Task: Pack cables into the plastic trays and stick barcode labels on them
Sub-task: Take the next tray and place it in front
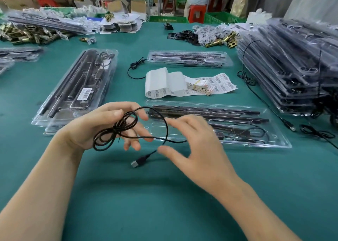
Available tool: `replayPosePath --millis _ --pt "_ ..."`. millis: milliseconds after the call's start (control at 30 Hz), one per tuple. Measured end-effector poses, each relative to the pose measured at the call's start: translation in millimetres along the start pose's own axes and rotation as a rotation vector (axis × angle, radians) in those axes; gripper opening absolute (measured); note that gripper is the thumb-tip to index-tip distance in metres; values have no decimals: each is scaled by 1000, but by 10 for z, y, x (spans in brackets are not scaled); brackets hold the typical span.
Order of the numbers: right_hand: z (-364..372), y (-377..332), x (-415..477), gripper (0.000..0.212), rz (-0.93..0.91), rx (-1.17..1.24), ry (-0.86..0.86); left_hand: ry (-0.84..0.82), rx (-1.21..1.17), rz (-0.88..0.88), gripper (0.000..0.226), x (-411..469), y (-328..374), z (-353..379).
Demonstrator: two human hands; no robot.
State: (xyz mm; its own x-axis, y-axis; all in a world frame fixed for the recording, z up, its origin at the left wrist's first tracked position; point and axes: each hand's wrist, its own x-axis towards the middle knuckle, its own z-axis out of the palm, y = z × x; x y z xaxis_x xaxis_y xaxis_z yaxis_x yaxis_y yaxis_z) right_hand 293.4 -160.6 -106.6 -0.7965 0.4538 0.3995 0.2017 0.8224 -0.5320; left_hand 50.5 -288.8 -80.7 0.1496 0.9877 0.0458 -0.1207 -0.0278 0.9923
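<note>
Green worktop in a cluttered packing room: my left hand holds a bundled black cable, its USB plug dangling, while my right hand spreads open beside the loose loop. A clear plastic tray lies just behind, with barcode labels beyond, their print unreadable.

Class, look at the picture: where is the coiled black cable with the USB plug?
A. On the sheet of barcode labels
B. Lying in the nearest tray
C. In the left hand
C: the coiled cable sits in the left hand, with its USB plug hanging below and the right hand beside it.
</note>
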Motion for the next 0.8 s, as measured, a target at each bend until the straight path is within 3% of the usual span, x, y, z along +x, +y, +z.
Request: replayPosePath --millis 67,167,267,333,400,500,633,800 --pt "-52 153 -89 40 27 -86 85 -18 9 -36 49 -51 13 -55" --pt "-70 305 -162 16 56 -87 64 -32 94 -137 58 -159 32 -153" --pt "20 315 -168 10 34 -126 58 289 335 -253 64 -197 73 -191" --pt "72 310 -154 10 25 -149 68 528 475 -156 60 -170 73 -206" --pt "102 320 -140 10 21 -159 75 614 497 -5 45 -94 113 -127" --pt "120 319 -130 10 18 -154 84 432 631 11 29 82 161 184" --pt "122 329 -128 11 18 -158 89 169 991 -205 20 325 118 534" --pt "126 348 -136 11 18 -133 93 124 1302 -498 23 282 173 494"
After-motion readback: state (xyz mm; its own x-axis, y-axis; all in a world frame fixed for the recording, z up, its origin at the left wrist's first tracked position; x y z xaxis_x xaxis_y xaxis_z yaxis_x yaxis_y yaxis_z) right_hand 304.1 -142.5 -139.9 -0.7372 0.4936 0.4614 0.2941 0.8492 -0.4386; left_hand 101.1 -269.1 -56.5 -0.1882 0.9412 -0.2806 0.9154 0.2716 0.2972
